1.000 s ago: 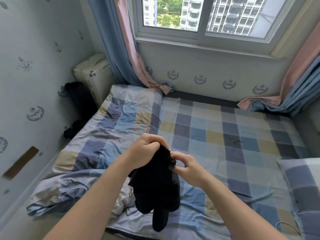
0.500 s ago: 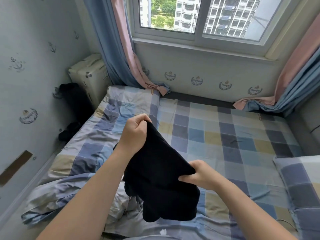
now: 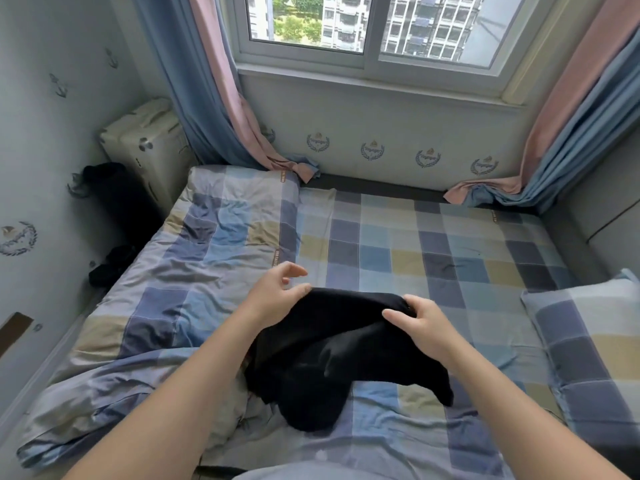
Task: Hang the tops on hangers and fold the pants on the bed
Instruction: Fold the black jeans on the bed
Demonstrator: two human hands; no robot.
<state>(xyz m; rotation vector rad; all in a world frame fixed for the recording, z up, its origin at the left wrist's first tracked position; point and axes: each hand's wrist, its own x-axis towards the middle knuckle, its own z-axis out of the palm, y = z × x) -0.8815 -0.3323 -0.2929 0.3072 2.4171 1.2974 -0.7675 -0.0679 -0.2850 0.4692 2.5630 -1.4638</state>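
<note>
Our right hand point(image 3: 424, 327) pinches the far right corner of the black garment point(image 3: 332, 348) draped on the checked bed point(image 3: 398, 244), while our loosely spread left hand point(image 3: 273, 296) touches its left edge.

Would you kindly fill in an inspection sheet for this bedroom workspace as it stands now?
Surface: bed, checked; rumpled duvet on its left, pillow on its right.
Job's things: black garment held up at its top edge, lower part on the bed; no hangers seen.
Clutter: dark clothes beside the bed, cream suitcase.
Hands: right hand pinches the garment; left hand touches its edge, grip unclear.
Cables: nothing seen.
Surroundings: window, curtains, wall.
</note>
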